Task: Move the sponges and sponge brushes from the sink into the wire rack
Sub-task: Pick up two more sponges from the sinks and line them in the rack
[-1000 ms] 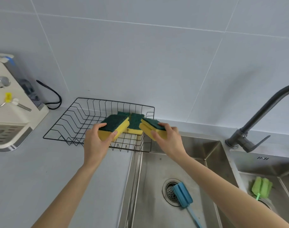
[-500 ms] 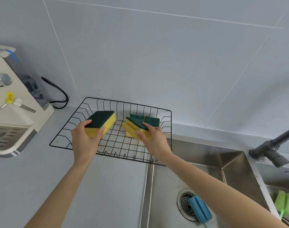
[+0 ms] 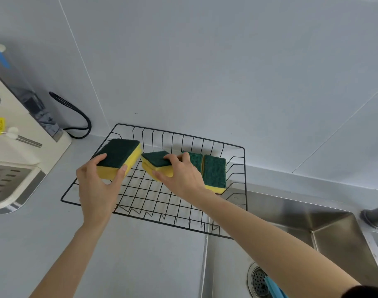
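A black wire rack sits on the counter against the wall. My left hand grips a yellow sponge with a dark green top over the rack's left part. My right hand holds a second yellow and green sponge over the rack's middle. Two more sponges lie side by side in the rack's right end, partly behind my right hand. A blue sponge brush pokes out by the sink drain at the bottom edge, mostly hidden by my right arm.
A steel sink lies right of the rack with its drain at the bottom. A white appliance with a black cable stands at the left. The faucet base shows at the right edge.
Both hands have carried their sponges further left over the rack. The view has shifted left, so the green brush in the right basin is out of sight.
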Motion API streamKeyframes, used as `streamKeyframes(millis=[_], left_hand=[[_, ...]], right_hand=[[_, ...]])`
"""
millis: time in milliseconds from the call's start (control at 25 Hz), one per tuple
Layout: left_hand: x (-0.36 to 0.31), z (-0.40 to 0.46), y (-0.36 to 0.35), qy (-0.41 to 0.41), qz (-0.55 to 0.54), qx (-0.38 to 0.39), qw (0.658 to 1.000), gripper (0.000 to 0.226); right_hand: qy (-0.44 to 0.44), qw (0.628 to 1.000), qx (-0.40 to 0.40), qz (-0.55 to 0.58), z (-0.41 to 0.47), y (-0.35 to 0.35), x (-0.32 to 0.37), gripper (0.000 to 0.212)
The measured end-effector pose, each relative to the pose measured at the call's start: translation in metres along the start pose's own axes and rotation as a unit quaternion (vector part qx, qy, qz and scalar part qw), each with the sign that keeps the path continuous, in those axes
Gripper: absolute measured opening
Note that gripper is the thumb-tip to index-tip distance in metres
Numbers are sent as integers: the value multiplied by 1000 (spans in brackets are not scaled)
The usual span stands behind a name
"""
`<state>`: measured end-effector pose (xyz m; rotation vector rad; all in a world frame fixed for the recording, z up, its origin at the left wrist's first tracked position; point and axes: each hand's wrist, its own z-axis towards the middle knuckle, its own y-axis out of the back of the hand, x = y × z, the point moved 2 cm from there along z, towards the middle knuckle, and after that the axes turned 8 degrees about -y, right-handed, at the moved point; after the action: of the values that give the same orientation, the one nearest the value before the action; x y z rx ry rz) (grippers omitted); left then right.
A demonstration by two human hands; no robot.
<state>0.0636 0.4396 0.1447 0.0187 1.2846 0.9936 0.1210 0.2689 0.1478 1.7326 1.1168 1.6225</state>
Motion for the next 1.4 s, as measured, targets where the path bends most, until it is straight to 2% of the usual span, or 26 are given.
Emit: streamKeyframes(millis=[280, 640, 920, 1120, 1280, 1400], left_hand=[[12, 2, -8, -26, 20, 13, 999, 54], [18, 0, -11, -28, 11, 23, 999, 54], [16, 1, -11, -22, 4, 22, 1000, 54], [16, 5, -10, -21, -3, 18, 1000, 54], [18, 7, -10, -22, 7, 21, 1000, 54], [20, 11, -11, -24, 11, 33, 999, 55]], right_hand=[[65, 990, -57, -114, 30, -16, 9, 55], [76, 966, -104, -224, 39, -43, 7, 57], [112, 962, -33, -248, 35, -34, -8, 61], [138, 956, 17, -260, 44, -44, -13, 87], [145, 952, 28, -269, 48, -57, -10, 75], [123, 962, 5, -245, 46, -60, -7, 69]])
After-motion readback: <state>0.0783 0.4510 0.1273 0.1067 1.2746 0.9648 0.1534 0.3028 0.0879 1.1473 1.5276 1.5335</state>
